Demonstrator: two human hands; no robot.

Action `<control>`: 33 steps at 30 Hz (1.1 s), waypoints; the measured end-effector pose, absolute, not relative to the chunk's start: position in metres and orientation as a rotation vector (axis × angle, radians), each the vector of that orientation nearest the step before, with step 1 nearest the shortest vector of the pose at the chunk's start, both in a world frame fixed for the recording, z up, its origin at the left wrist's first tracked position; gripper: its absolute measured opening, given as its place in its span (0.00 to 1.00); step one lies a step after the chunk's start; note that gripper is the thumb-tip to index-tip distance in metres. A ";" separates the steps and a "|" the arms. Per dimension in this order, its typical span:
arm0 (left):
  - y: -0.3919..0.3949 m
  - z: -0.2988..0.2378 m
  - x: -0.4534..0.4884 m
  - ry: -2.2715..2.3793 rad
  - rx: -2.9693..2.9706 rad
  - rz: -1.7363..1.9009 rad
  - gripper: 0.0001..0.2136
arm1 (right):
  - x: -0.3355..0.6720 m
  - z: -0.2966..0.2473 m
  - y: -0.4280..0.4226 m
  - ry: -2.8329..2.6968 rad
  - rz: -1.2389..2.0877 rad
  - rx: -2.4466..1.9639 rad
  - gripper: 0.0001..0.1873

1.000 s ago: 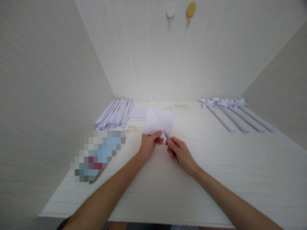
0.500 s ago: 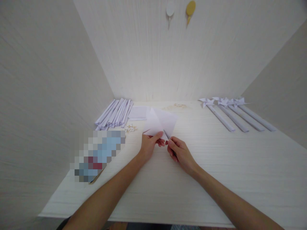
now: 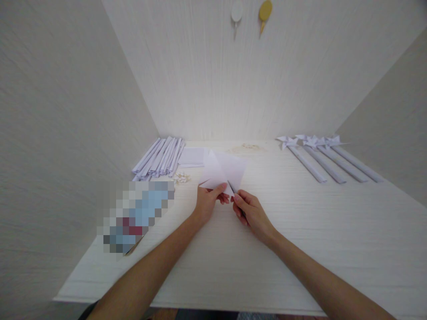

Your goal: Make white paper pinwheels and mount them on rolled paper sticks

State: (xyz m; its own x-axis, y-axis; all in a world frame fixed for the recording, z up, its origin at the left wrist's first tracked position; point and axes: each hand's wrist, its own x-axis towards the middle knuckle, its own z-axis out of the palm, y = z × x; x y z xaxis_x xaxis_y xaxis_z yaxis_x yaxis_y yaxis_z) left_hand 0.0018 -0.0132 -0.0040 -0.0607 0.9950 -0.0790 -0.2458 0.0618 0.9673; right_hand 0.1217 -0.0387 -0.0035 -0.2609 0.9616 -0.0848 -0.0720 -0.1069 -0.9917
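Note:
A white square paper sheet (image 3: 216, 169) with a diagonal crease and slits near its corners is held up over the table. My left hand (image 3: 211, 198) is closed on its near left side, thumb on top and fingers underneath. At the near tip of the sheet, my right hand (image 3: 248, 206) is closed, thumb and index finger pinching the paper's edge. A narrow dark gap shows in the sheet between the two hands. The curled fingers of the right hand hide whatever lies behind them.
Rolled paper sticks (image 3: 160, 158) are piled back left, beside a stack of paper squares (image 3: 193, 156). Small whitish pieces (image 3: 182, 178) lie before it. A pixelated object (image 3: 143, 218) lies left. Paper pinwheels (image 3: 310, 142) on sticks lie back right. Two hooks (image 3: 265, 12) hang on the wall.

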 end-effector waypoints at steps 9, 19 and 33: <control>-0.014 -0.001 0.002 1.086 0.900 1.337 0.11 | 0.121 -0.002 -0.039 -1.262 1.527 -1.072 0.14; -0.014 -0.002 0.002 1.056 0.881 1.340 0.11 | 0.121 -0.003 -0.039 -1.260 1.533 -1.069 0.13; -0.016 -0.002 0.003 1.016 0.974 1.309 0.10 | 0.122 -0.004 -0.038 -1.259 1.523 -1.060 0.13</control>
State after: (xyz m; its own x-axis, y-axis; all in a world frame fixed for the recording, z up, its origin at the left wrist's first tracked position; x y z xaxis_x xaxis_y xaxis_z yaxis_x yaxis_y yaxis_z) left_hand 0.0032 -0.0162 -0.0019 0.0005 0.9995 -0.0327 -0.2795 0.0315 0.9596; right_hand 0.1222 -0.0379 -0.0043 -0.2596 0.9623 -0.0811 -0.1013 -0.1106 -0.9887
